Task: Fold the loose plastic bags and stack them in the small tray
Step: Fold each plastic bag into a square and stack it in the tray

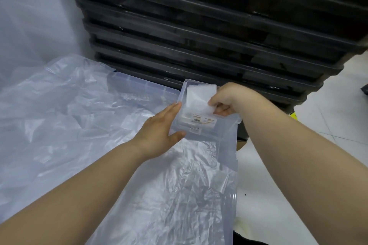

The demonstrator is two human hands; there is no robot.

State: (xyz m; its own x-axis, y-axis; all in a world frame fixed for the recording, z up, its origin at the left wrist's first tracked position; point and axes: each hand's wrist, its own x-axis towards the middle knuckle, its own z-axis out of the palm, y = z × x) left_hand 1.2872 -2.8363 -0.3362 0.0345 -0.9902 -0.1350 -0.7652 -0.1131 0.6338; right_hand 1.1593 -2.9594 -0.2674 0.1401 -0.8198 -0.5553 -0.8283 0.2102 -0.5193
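1. Far left: a heap of loose, crumpled, clear plastic bags spreads across the surface and spills into a large, clear, rectangular plastic storage bin; these appear to be the bags not yet folded.
2. Left of centre: the left hand reaches forward, palm flat against the left wall of a small, clear, rectangular plastic tray, thumb hooked under its near corner; it grips and steadies the tray, which sits at the far right end of the large bin.
3. Centre: a folded, whitish, translucent plastic bag lies partly inside the small tray, its right edge raised above the rim; below it, pale folded items with printed labels show through the tray, though what they are is unclear.
4. Right of centre: the right hand pinches the folded bag's right edge between thumb and curled fingers; it looks to be setting the bag down into the tray.
5. Doing this well: keep the left hand bracing the tray so it cannot slide; lower the bag flat and square to the walls; press out trapped air before letting go, since slick film tends to spring open.
6. Behind: a tall stack of black plastic pallets.
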